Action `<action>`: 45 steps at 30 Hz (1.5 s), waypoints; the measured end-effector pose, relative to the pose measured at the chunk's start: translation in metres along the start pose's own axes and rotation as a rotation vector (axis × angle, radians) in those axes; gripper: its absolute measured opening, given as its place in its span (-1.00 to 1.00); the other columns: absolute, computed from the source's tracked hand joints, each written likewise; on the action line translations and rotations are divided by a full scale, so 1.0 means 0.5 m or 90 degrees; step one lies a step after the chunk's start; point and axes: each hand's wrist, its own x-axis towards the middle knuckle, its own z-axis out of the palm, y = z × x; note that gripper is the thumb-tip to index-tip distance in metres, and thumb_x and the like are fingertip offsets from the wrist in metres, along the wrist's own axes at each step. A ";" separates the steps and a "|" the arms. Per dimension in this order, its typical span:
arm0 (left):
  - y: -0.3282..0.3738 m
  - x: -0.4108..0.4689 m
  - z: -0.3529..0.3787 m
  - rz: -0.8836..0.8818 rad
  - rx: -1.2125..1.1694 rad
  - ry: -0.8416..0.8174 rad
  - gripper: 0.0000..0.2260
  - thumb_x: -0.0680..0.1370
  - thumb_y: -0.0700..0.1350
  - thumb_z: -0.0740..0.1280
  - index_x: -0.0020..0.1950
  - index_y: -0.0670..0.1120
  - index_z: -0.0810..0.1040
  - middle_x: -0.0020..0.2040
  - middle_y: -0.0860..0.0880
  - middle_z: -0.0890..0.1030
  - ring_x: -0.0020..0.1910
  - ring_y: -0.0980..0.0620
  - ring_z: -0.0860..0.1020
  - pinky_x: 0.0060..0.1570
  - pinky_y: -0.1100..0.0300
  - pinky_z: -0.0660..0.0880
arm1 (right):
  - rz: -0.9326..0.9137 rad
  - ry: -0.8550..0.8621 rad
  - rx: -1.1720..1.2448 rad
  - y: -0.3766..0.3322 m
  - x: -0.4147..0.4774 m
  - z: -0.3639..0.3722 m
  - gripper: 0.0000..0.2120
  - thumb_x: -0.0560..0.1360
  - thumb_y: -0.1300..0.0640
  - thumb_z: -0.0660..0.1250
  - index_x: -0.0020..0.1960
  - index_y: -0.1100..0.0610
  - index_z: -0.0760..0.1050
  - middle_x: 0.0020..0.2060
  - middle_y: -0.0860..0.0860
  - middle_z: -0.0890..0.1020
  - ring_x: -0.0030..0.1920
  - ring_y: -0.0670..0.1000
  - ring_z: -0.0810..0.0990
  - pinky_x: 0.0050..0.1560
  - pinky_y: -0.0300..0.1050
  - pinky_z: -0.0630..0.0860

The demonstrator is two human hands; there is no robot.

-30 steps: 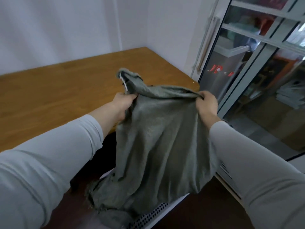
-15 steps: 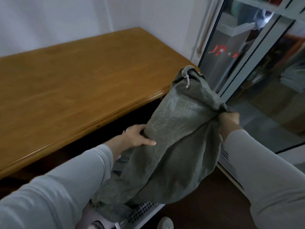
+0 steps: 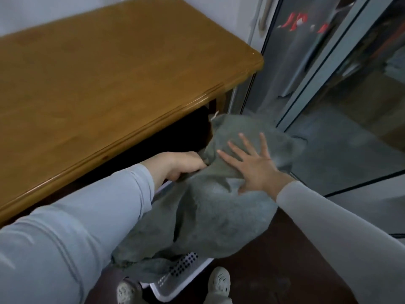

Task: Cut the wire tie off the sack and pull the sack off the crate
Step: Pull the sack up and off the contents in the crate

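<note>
The grey-green sack [image 3: 203, 218] hangs crumpled below the table edge, draped over the white perforated crate [image 3: 182, 279] on the floor. A pale string end [image 3: 215, 115] sticks out at the sack's top corner. My left hand [image 3: 182, 164] is closed on a fold of the sack near its upper left. My right hand [image 3: 252, 163] lies flat on the cloth with its fingers spread. Only the crate's near corner shows under the sack.
A wooden table [image 3: 105, 80] fills the upper left, its edge just above the sack. Glass sliding doors [image 3: 328, 88] stand at the right. The floor is dark brown. My two shoes [image 3: 219, 281] flank the crate at the bottom.
The sack has come down from table height to below the table edge. My right hand has let go of the cloth and spread flat on it. My left hand has closed on a fold.
</note>
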 end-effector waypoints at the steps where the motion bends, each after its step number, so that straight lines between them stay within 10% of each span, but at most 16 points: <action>1: -0.007 0.011 -0.006 -0.006 -0.068 -0.003 -0.76 0.47 -0.10 0.34 0.10 -0.14 0.61 0.07 -0.18 0.65 0.04 -0.13 0.62 0.16 -0.04 0.52 | 0.034 -0.035 0.032 0.011 0.014 0.020 -0.20 0.43 -0.24 0.26 0.51 -0.18 -0.12 0.49 -0.05 0.23 0.55 0.12 -0.11 0.26 0.43 -0.50; 4: -0.039 0.051 -0.027 0.033 -0.214 0.028 -0.37 0.40 0.21 0.37 0.38 -0.05 0.40 0.35 -0.11 0.46 0.27 -0.09 0.48 0.26 0.04 0.39 | 0.185 -0.067 0.360 0.028 0.050 0.058 -0.69 0.56 -0.09 0.11 0.12 0.04 0.51 0.08 0.00 0.62 0.25 0.08 0.48 0.43 0.18 0.14; 8: -0.081 0.100 0.011 0.105 0.228 0.124 0.18 0.20 0.26 0.51 0.49 0.17 -0.32 0.57 -0.03 -0.07 0.54 -0.07 -0.04 0.50 -0.10 -0.07 | 0.289 -0.028 0.741 0.025 0.096 0.051 -0.72 0.49 0.02 0.27 -0.28 0.20 0.51 -0.29 0.10 0.59 -0.14 0.13 0.59 -0.11 0.00 0.50; 11: -0.079 0.151 0.062 0.147 0.079 0.189 -0.33 0.39 -0.10 0.47 0.43 -0.04 0.28 0.27 -0.10 0.50 0.34 -0.06 0.43 0.31 0.08 0.36 | 0.234 -0.049 0.994 0.010 0.110 0.029 -0.87 0.44 0.14 0.40 -0.18 0.21 0.58 -0.26 0.07 0.64 -0.16 0.05 0.61 -0.04 -0.06 0.54; 13: -0.077 0.172 0.056 0.094 0.069 0.244 -0.92 0.48 -0.21 0.31 -0.05 -0.12 0.57 -0.12 -0.11 0.60 0.03 -0.12 0.59 0.06 0.06 0.51 | 0.131 -0.117 0.995 0.027 0.105 0.033 -0.67 0.35 0.07 0.50 0.07 0.11 0.56 -0.04 0.01 0.64 0.01 0.01 0.61 0.12 -0.05 0.52; 16: -0.093 0.176 0.019 0.014 0.029 0.216 -0.92 0.47 -0.21 0.29 -0.19 -0.15 0.57 -0.21 -0.07 0.56 -0.13 -0.05 0.55 -0.05 0.11 0.50 | 0.067 -0.219 0.576 0.086 0.093 0.103 0.12 0.16 -0.19 0.56 0.51 -0.16 -0.06 0.52 0.02 0.08 0.53 0.11 0.01 0.48 0.22 -0.06; 20: -0.120 0.157 -0.017 -0.045 -0.030 0.199 -0.91 0.47 -0.21 0.28 -0.19 -0.17 0.55 -0.21 -0.11 0.57 -0.18 -0.06 0.56 -0.13 0.14 0.48 | 0.058 -0.282 0.256 0.106 0.064 0.227 0.36 0.03 -0.32 0.53 0.42 -0.28 -0.45 0.43 -0.08 -0.45 0.46 0.13 -0.47 0.30 0.36 -0.46; 24: -0.136 0.135 -0.016 -0.100 -0.025 0.152 -0.86 0.45 -0.18 0.27 -0.06 -0.19 0.55 -0.13 -0.15 0.60 -0.14 -0.10 0.58 -0.13 0.14 0.52 | 0.274 -0.162 0.557 0.078 0.101 0.297 -0.33 0.42 -0.07 0.38 0.46 -0.12 0.18 0.52 0.03 0.12 0.51 0.21 0.06 0.43 0.32 -0.01; 27: -0.143 0.116 -0.009 -0.111 -0.042 0.142 -0.86 0.45 -0.19 0.25 -0.05 -0.19 0.54 -0.15 -0.15 0.59 -0.15 -0.10 0.58 -0.14 0.14 0.53 | 0.531 -0.033 0.942 0.024 0.122 0.296 -0.68 0.55 0.17 0.20 0.27 0.25 0.43 0.17 0.18 0.54 0.21 0.21 0.50 0.29 0.10 0.41; 31: -0.137 0.082 -0.001 -0.098 -0.108 0.148 -0.67 0.46 -0.10 0.29 0.18 -0.20 0.49 -0.01 -0.16 0.61 -0.04 -0.11 0.59 0.03 0.07 0.53 | 0.694 0.033 1.228 0.010 0.101 0.225 -0.71 0.59 0.23 0.05 0.24 0.19 0.42 -0.04 0.17 0.59 -0.06 0.15 0.56 0.18 0.00 0.48; 34: -0.127 0.037 0.001 -0.062 -0.097 0.090 -0.47 0.32 0.15 0.50 0.17 -0.08 0.52 0.06 -0.04 0.62 0.06 -0.03 0.59 0.11 0.08 0.52 | 0.676 0.057 1.248 0.035 0.082 0.150 -0.62 0.60 0.20 0.04 0.39 0.25 0.33 0.25 0.17 0.52 0.24 0.20 0.51 0.21 0.03 0.47; 40: -0.101 -0.066 -0.009 0.029 0.035 0.235 -0.57 0.32 -0.16 0.55 0.16 -0.14 0.57 0.09 -0.06 0.61 0.11 -0.03 0.56 0.07 0.18 0.45 | 0.713 0.211 1.291 0.111 0.023 -0.047 -0.62 0.60 0.14 0.02 0.37 0.21 0.35 0.20 0.10 0.55 -0.16 0.04 0.55 -0.08 -0.12 0.49; 45: -0.063 -0.148 -0.025 0.094 -0.041 0.263 -0.58 0.33 -0.10 0.55 0.14 -0.14 0.59 0.06 -0.05 0.62 0.01 -0.01 0.55 0.03 0.17 0.45 | 0.593 0.407 1.534 0.094 -0.035 -0.192 -0.67 0.57 0.05 0.16 0.21 0.18 0.53 -0.03 0.12 0.68 -0.06 0.13 0.67 -0.07 0.06 0.64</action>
